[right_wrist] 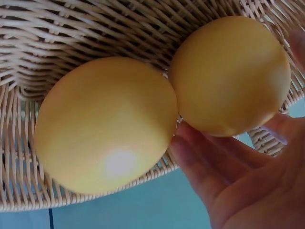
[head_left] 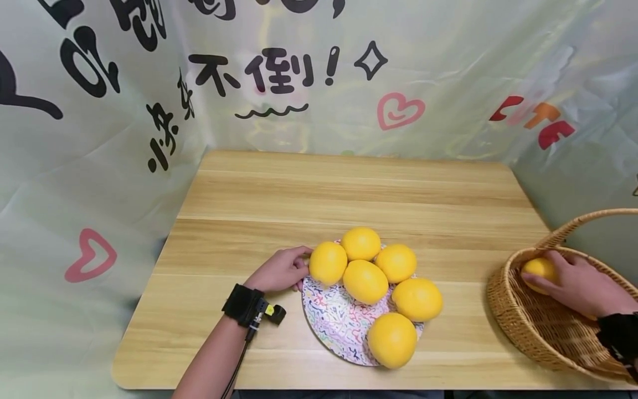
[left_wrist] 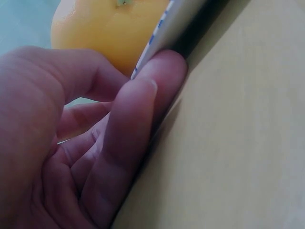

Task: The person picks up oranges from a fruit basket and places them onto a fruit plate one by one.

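Observation:
In the head view my left hand (head_left: 280, 271) is at the left edge of a round patterned plate (head_left: 324, 318). Its fingers pinch the rim, with fingertips tucked beneath it in the left wrist view. Several yellow-orange oranges (head_left: 365, 281) lie on the plate; one orange (head_left: 328, 263) is right beside the left fingertips. Over at the right, my right hand (head_left: 585, 282) reaches into a wicker basket (head_left: 518, 321) and grips an orange (head_left: 540, 274). Seen from the right wrist, the gripped orange (right_wrist: 231, 76) touches another orange (right_wrist: 107, 126) against the woven wall.
The basket's arched handle (head_left: 583, 221) rises over its far side. Both stand on a wooden table (head_left: 349, 194), the basket at the right edge. A pale printed cloth (head_left: 309, 127) hangs behind and at both sides. A cable (head_left: 244, 349) runs along the left forearm.

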Demonstrator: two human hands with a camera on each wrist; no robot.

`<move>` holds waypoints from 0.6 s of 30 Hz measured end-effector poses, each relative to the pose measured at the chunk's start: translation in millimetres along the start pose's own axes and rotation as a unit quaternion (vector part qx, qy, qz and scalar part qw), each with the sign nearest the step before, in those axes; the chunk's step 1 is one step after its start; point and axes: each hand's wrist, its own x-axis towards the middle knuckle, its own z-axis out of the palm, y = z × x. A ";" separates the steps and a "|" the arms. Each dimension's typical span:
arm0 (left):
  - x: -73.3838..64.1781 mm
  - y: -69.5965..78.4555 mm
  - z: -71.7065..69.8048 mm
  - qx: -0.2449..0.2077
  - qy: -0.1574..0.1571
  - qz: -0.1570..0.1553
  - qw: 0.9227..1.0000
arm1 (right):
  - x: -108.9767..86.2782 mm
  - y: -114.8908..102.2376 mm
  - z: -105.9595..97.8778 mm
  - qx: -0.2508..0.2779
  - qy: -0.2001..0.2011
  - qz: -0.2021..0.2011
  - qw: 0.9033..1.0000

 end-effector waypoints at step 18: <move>-1.7 0.2 -0.9 0.000 0.003 0.004 1.000 | -5.6 -16.1 9.3 -0.014 0.031 -0.083 0.996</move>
